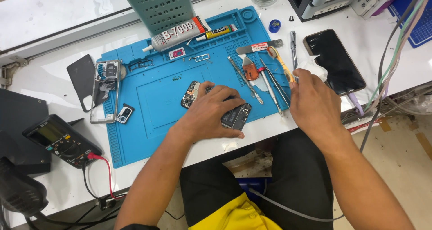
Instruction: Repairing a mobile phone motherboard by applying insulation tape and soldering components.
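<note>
Here, in the head view, the left hand (211,113) lies flat, fingers spread, pinning an opened phone body (236,115) on the blue silicone mat (153,99). It looks light, stiff and fragile; best held by its edges. At two o'clock, the right hand (312,104) pinches a white tissue (315,68) beside the tweezers (274,84). The white bench (54,72) is crowded.

Left hand (211,111) pressed flat over an opened phone (234,115) on the blue work mat (153,99); right hand (315,106) pinching white tissue (313,67) beside the tweezers (274,84) and an orange-handled tool (281,63). Dark phone (334,61) lying just right, multimeter (60,140) at far left, glue tubes (177,34) near the green basket (159,5)
</note>
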